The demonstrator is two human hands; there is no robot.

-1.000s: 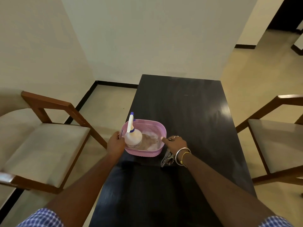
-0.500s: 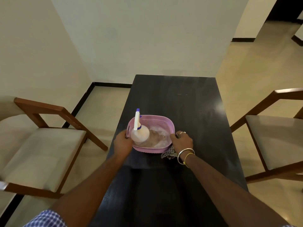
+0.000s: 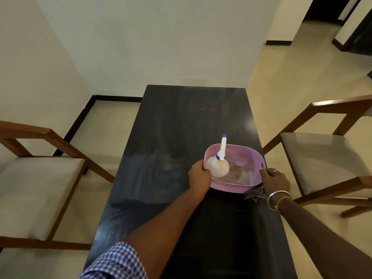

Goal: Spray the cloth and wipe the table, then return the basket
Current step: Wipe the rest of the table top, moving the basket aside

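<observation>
Holding the pink basket [image 3: 233, 185] between them, the left hand [image 3: 199, 176] and right hand [image 3: 275, 181] each grip a side wall, the spray bottle [image 3: 218, 168] inside standing nozzle-up nearest the left grip, cloth [image 3: 255, 195] under the right, the basket now nearer the bench's [image 3: 171, 137] right edge than before.

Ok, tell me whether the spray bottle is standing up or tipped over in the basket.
Upright: the spray bottle stands in the basket, its nozzle pointing up above the rim.
</observation>
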